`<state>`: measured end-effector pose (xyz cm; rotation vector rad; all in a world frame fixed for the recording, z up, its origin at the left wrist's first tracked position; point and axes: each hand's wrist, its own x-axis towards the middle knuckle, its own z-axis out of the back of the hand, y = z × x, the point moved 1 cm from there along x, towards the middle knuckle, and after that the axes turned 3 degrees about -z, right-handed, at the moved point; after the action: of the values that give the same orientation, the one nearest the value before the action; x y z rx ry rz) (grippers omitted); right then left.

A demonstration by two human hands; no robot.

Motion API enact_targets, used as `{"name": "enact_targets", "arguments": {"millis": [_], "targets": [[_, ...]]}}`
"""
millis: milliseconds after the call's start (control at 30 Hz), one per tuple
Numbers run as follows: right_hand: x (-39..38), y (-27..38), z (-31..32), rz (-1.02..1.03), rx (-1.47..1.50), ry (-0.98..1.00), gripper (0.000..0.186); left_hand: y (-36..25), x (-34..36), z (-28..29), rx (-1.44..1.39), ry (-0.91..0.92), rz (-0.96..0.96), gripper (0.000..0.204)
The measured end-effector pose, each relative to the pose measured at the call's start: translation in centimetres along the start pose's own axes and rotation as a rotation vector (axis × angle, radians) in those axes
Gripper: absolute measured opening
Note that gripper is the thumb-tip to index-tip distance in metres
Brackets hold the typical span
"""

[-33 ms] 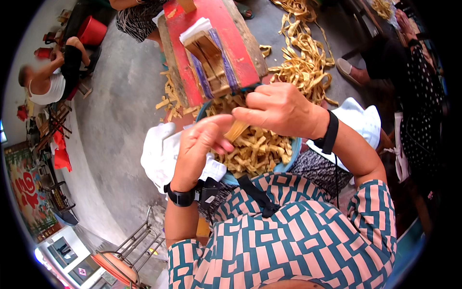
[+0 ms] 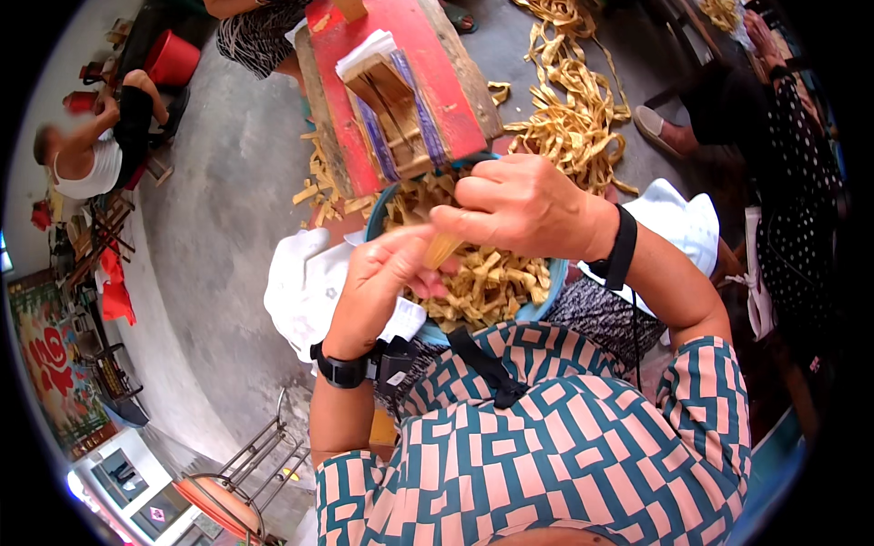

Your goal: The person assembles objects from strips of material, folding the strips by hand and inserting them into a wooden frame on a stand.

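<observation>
Between my two hands is a short tan strip (image 2: 443, 247), pinched at both ends over a basin. My right hand (image 2: 533, 209) is closed on its upper end, knuckles up, with a black band on the wrist. From the left, my left hand (image 2: 378, 278) grips the lower end, its fingers slightly blurred and partly curled. Beneath them a blue basin (image 2: 552, 293) sits in my lap, filled with many folded or knotted tan pieces (image 2: 496, 284). Just beyond it stands a red-topped wooden bench (image 2: 455, 96) bearing a wooden slotted block (image 2: 387, 86) with purple strapping along its sides.
Long tan strips (image 2: 578, 118) lie heaped on the floor at the far right, with cut scraps (image 2: 319, 187) left of the bench. White cloths (image 2: 296, 296) flank the basin. A seated person (image 2: 91, 164) is far left; another in dotted clothing (image 2: 792, 173) is right. A metal-framed stool (image 2: 228, 491) stands lower left.
My hands have drawn slightly closer together, the left fingers coming up around the strip's lower end. My right hand has shifted slightly left.
</observation>
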<state>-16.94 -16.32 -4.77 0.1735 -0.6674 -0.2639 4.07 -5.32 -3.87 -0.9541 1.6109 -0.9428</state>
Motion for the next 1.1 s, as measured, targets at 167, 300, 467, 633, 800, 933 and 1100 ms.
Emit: {"name": "enact_targets", "arguments": {"millis": [167,300,467,633,800,933,1100], "targets": [[-1.1,0.7,1.3,-0.027,0.129,-0.122,0.026,-0.7,-3.2,-2.2,-0.272,0.044,-0.034,0.023],[-2.0,0.4,3.3,-0.156,0.201,-0.217,0.023,-2.1,-5.2,-1.3,-0.523,0.117,-0.487,0.031],[-2.4,4.9,2.1,-0.381,0.999,0.103,0.014,-3.0,-5.1,-2.3,-0.246,0.236,-0.596,0.028],[-2.9,5.4,2.5,-0.746,1.549,0.414,0.031,-3.5,-3.8,-5.6,1.144,-0.07,-0.898,0.023],[-4.4,5.6,1.7,-0.884,1.6,0.435,0.035,-1.6,-3.7,-7.0,1.328,-0.085,-0.9,0.02],[-5.0,6.5,0.9,-1.042,1.751,0.295,0.024,-0.4,-4.0,-7.1,1.406,-0.089,-0.883,0.017],[-5.0,6.8,0.3,-1.109,1.841,0.049,0.018,0.9,-4.6,-7.2,1.508,-0.391,-1.085,0.02]]}}
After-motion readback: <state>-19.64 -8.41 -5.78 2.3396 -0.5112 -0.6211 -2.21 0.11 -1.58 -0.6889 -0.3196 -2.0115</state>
